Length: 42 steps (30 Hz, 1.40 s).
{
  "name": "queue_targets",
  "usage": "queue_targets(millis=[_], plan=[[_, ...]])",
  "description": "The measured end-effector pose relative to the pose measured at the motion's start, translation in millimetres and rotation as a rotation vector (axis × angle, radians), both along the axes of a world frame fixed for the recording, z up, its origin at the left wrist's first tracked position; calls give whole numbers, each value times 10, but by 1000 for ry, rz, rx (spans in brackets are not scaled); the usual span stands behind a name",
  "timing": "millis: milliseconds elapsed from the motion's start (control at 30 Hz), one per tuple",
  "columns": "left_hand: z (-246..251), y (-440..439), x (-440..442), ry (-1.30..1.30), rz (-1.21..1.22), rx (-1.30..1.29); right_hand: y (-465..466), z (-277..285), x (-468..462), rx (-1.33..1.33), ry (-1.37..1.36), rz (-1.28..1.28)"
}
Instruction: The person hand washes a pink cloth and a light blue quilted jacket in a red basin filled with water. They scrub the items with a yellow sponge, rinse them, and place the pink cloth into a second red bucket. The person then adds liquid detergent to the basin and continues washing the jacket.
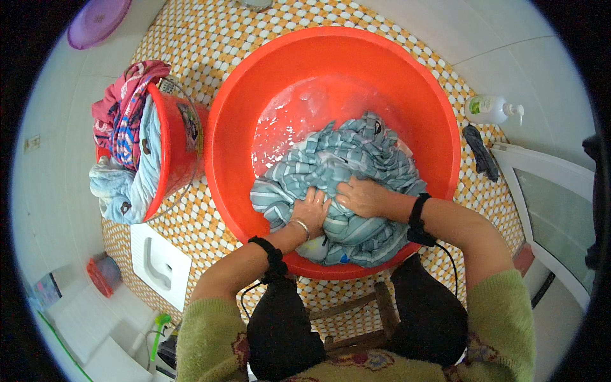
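Observation:
A large red plastic basin (pixel 334 34) stands on the floor before me. Shallow water (pixel 277 138) glints in its far left part. Wet blue-grey cloth with white stripes (pixel 353 157) is bunched up in the near half of the basin. My left hand (pixel 310 212), with a bangle at the wrist, presses into the bundle with its fingers digging into the folds. Close beside it, my right hand (pixel 363 196) grips the same cloth, its fingers curled into the fabric. Folds of cloth partly hide the fingertips of both hands.
Left of the basin, a red bucket (pixel 179 138) with a wire handle is heaped with pink patterned cloth (pixel 125 110) and light-blue cloth (pixel 148 157). A squat toilet (pixel 162 267) lies nearer. On the right are a pump bottle (pixel 487 110), a dark cloth (pixel 479 153) and a white-framed panel (pixel 544 200).

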State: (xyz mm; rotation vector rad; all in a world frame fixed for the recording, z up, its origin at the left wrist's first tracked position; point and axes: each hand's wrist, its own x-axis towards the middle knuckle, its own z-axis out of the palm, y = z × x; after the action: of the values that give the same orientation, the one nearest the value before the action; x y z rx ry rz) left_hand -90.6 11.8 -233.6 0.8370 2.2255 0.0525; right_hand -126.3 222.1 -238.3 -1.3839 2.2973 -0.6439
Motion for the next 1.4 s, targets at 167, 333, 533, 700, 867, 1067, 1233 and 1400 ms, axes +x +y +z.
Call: queue_targets(millis=[167,333,533,700,867,1067,1233,1400], plan=[[-282,1,-293,-223,244,15,-223,-150,-206,135,-101,2],[87,-187,-544,-163,-16,274,-355,187,-476,351,-253,-116],[103,-1057,-506,76,760,517,732,397,-1171,5,-383,-653],[-236,-901,-712,-613,1832,831,637,-98,-1326,-86,-1308,-1068],[-224,-384,-1113,-655,1638,915,-252,-202,-1374,-149,-1254,-664],[422,-408,-971,-772,1519,1096,-357,672,-1088,-284,-658,-575],[1011,-526,-600,102,625,1017,51,1412,-335,-105,-251,-552],[837,-329,-227,239,345,646,256,967,256,134,-24,-349]])
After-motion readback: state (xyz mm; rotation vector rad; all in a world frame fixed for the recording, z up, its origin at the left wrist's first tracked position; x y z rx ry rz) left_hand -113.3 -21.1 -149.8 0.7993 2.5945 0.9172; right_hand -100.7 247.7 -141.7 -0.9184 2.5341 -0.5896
